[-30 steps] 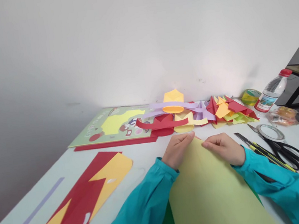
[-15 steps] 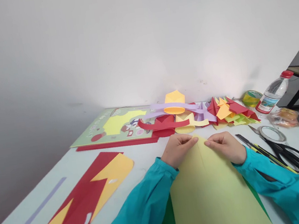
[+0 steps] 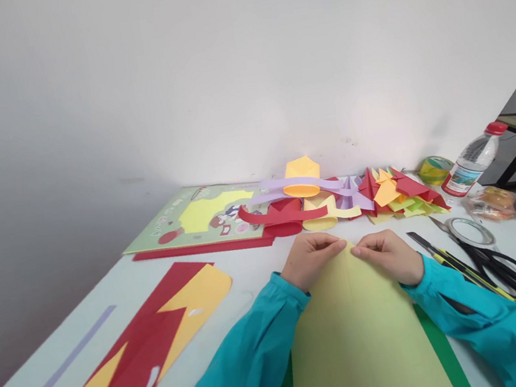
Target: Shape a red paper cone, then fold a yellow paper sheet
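Observation:
A large pale yellow sheet of paper [image 3: 361,333] spreads toward me, its far end bent up between my hands. My left hand [image 3: 315,257] pinches that far edge between thumb and fingers. Close beside it, my right hand [image 3: 388,255] pinches the same edge on the right. The thumbs nearly meet at the top of the sheet. Beneath the paper, a green sheet or mat [image 3: 440,347] shows along both sides.
To the left lie red paper [image 3: 143,366] with orange cutouts [image 3: 197,306] and a purple strip [image 3: 53,379]. Folded paper shapes [image 3: 308,202] and a green picture folder [image 3: 165,223] sit by the wall. Scissors [image 3: 497,268], a cutter [image 3: 463,269], tape [image 3: 471,231] and a bottle [image 3: 474,161] are at right.
My hands have come slightly closer together at the paper's far edge. The yellow sheet's near part has shifted a little left, showing more green on the right.

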Demonstrator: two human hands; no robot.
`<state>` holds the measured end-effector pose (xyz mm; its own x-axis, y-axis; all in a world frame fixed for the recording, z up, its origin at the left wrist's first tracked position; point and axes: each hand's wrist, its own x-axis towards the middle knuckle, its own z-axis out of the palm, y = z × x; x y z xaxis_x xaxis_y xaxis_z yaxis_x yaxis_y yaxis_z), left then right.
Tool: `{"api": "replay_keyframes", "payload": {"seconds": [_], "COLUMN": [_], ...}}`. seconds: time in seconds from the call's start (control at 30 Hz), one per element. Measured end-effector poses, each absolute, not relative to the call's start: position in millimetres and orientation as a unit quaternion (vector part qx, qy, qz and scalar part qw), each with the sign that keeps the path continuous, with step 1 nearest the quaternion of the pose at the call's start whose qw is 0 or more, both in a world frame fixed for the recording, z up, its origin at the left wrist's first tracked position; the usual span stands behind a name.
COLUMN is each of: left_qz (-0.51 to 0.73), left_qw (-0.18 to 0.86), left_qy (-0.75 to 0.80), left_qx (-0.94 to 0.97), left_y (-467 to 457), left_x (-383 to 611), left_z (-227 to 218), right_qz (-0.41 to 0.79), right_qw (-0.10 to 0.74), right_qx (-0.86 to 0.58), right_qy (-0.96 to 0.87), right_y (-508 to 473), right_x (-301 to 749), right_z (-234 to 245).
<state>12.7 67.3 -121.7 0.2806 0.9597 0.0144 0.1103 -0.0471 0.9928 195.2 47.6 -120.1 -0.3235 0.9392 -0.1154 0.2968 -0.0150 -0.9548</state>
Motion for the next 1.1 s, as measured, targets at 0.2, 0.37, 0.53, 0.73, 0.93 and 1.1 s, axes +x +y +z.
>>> {"api": "replay_keyframes", "payload": {"seconds": [0.2,0.37,0.53,0.73,0.93,1.1], "left_qz": [0.411,0.382,0.355,0.361,0.361,0.355], "left_qw": [0.547,0.561,0.578,0.611,0.619,0.591], "left_qy": [0.459,0.457,0.448,0.437,0.447,0.418], "left_qx": [0.567,0.575,0.582,0.552,0.535,0.592], "left_y": [71.1,74.2,77.1,77.9,77.0,75.6], "left_x": [18.2,20.7,19.5,17.9,17.6,20.0], "left_z": [-137.4,-153.5,-165.2,-168.3,-168.6,-170.2], "right_qz": [0.527,0.495,0.501,0.570,0.599,0.599], "right_qw": [0.292,0.300,0.275,0.270,0.281,0.283], "right_qx": [-0.510,-0.511,-0.492,-0.482,-0.491,-0.473], "right_qy": [-0.614,-0.635,-0.657,-0.608,-0.566,-0.580], "right_y": [56.9,61.4,62.1,67.1,70.0,67.4], "right_x": [196.0,195.3,194.6,202.1,205.0,200.5], "right_z": [-138.9,-152.4,-157.3,-160.3,-164.1,-160.2]}}
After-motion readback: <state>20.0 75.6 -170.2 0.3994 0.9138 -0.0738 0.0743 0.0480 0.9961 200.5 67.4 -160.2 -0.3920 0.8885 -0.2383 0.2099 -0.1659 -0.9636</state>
